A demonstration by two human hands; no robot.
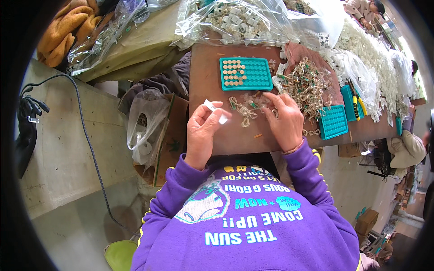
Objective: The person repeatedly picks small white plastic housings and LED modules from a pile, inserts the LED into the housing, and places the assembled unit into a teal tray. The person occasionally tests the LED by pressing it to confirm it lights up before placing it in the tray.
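My left hand [202,133] pinches a small white plastic piece [210,105] between thumb and fingers, above the near left part of the brown table. The fingertips are slightly blurred. My right hand [288,119] is low over the table, index finger and thumb apart, with nothing visible between them. Close to its fingertips lie small clear pieces and a few tied twine loops [245,113] with green bits. Beyond both hands rests a teal tray [258,86] with dimpled rows, its left side filled with round pale discs [233,72].
Right of my right hand, a heap of twine loops [307,86] lies on a reddish cloth. A second teal tray [333,122] and a yellow-and-black hand tool [356,106] are beside it. Plastic bags of white pieces [239,22] line the far edge. Another person [368,11] works at far right.
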